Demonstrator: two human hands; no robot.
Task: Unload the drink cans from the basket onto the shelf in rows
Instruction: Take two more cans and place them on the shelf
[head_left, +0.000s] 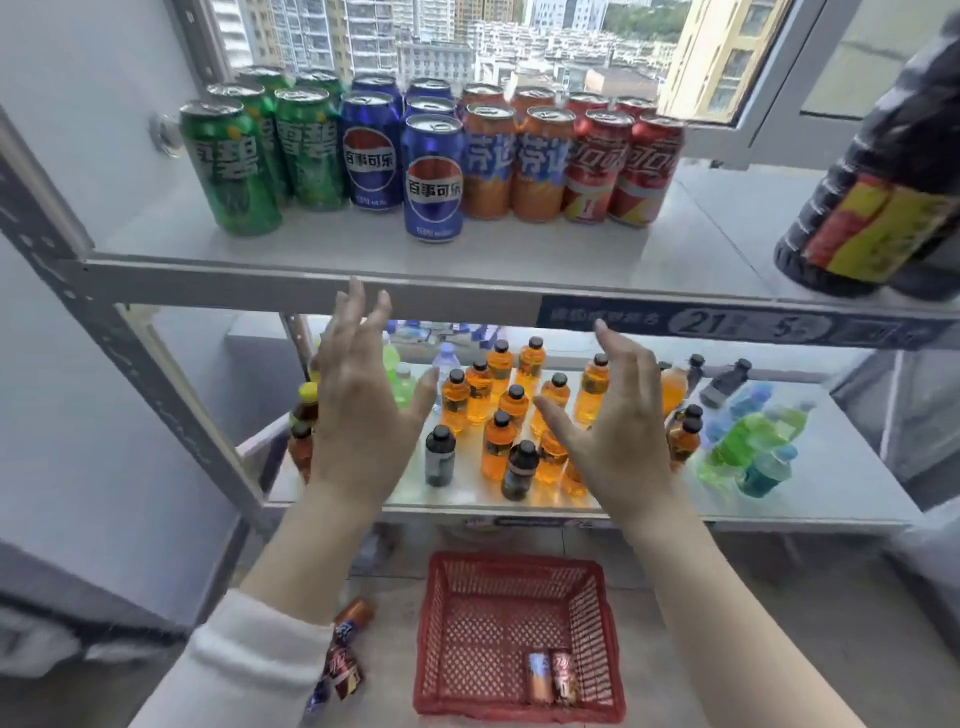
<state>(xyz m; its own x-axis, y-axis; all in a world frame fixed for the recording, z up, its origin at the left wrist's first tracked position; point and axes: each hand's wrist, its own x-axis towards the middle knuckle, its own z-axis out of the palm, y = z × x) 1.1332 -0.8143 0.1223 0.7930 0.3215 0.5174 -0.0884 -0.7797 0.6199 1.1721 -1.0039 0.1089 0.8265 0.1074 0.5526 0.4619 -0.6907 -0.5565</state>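
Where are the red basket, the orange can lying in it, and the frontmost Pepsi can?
red basket (493, 623): head view, bare mesh floor.
orange can (540, 675): head view, middle of its side.
frontmost Pepsi can (434, 179): head view, on its logo.

place: shop stockroom | evidence: metal shelf (311, 275) with price strip (727, 325), drink cans (431, 176) in rows

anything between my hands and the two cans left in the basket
Nothing visible. The left hand and right hand hover open above the red basket, which is open-topped below them; the orange can and red can sit uncovered in its near right corner.
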